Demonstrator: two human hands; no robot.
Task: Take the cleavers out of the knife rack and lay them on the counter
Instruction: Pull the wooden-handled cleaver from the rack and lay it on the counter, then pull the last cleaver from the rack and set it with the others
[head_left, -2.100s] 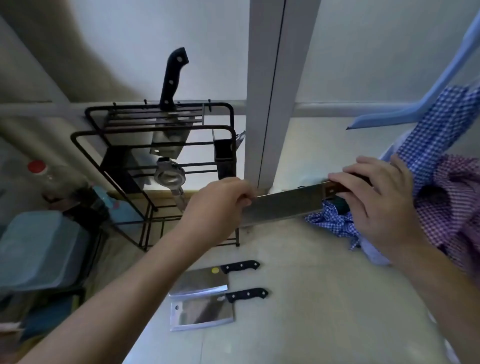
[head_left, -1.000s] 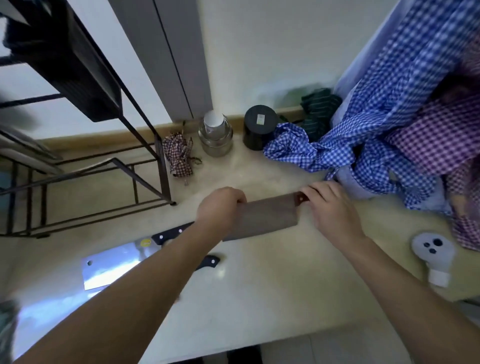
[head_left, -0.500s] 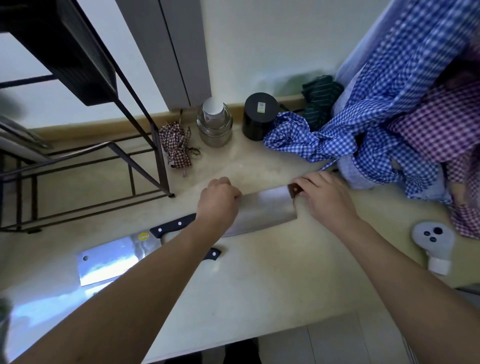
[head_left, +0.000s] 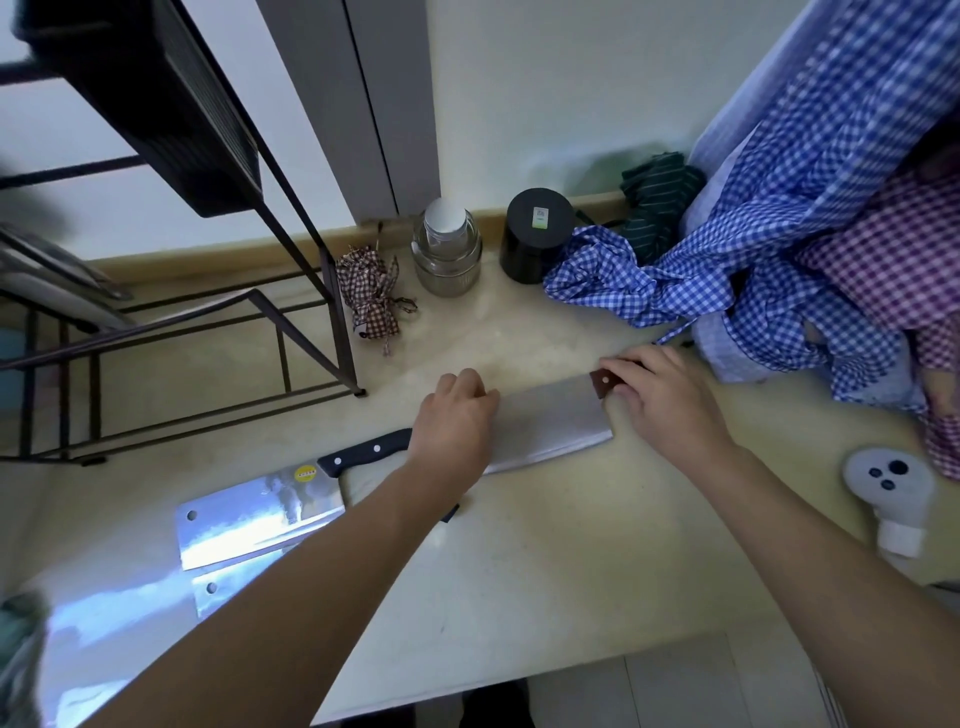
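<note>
The tabletop (head_left: 545, 561) is pale cream with faint marbling. The cleaver (head_left: 550, 421) under both hands has a dull silver-grey blade and a reddish-brown handle with a pale rivet. A second cleaver (head_left: 260, 514) shows a bright mirror-like blade, a round yellow sticker and a black handle with silver rivets. The knife rack (head_left: 171, 124) is black wire. A small cloth bundle (head_left: 371, 296) is brown-and-white checked. The jar (head_left: 447, 254) is clear glass with a white top; the canister (head_left: 535, 234) is black with a small green-and-white label. Blue-and-white gingham cloth (head_left: 779, 234) hangs beside purple-and-white gingham cloth (head_left: 898, 260); a dark green striped cloth (head_left: 660, 197) sits behind.
</note>
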